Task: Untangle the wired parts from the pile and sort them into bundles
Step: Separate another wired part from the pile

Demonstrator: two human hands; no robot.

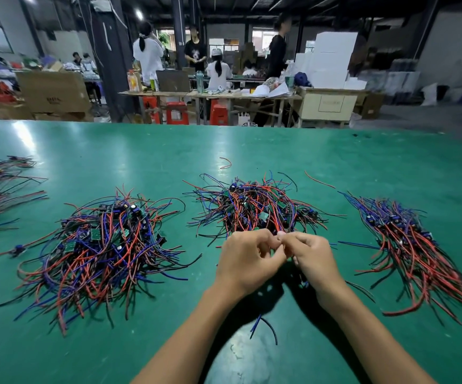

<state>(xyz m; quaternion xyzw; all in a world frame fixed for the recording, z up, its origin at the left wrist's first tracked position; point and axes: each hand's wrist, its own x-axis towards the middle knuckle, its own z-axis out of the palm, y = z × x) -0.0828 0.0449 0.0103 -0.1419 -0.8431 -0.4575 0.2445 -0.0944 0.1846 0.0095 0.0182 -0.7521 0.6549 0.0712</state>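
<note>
A tangled pile (254,206) of red, blue and black wired parts with small green boards lies in the middle of the green table (141,151). My left hand (245,259) and my right hand (311,259) meet at its near edge, fingertips together, pinching a wired part that they mostly hide; its blue and black wire ends (263,327) hang below between my wrists. A larger loose pile (105,245) sits to the left. On the right, a bundle (415,250) lies with its wires running the same way.
Another spread of wired parts (0,189) lies at the far left edge. Two stray red wires (225,162) (319,180) lie behind the middle pile. Beyond the table's far edge, people work at benches with red stools and cardboard boxes.
</note>
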